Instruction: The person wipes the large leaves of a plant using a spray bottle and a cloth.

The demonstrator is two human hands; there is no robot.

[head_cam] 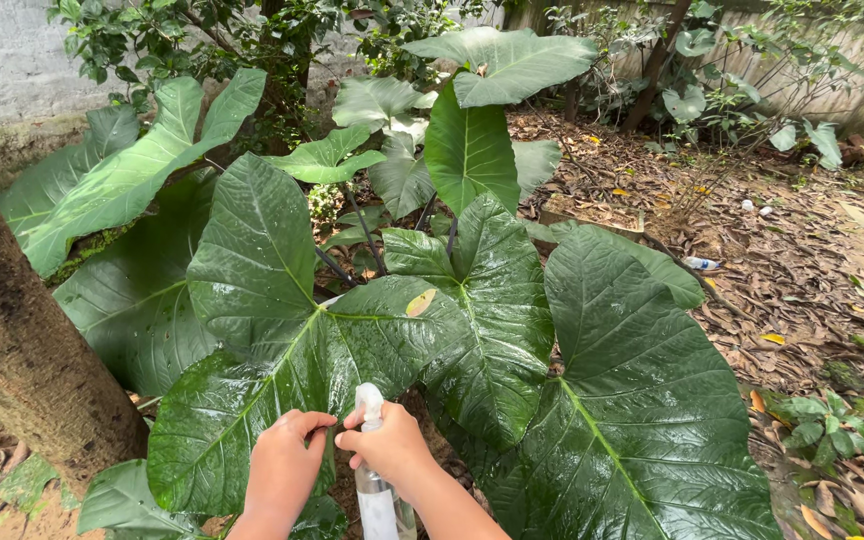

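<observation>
Before wet leaves point(292, 340): hands point(342, 455) around spray bottle point(373, 480)

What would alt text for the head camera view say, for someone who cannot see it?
Two bare hands meet over a wet, glossy giant leaf: the right hand grips a clear spray bottle, and the left hand rests on the leaf's edge. A tree trunk stands at left, with dry leaf litter on the ground at right.

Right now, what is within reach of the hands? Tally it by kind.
Hands: 2, left hand, right hand
Spray bottles: 1, clear spray bottle gripped by the right hand
Big wet leaves touched: 1, large green leaf under the left hand
Tree trunks: 1, tree trunk
Total: 5
</observation>
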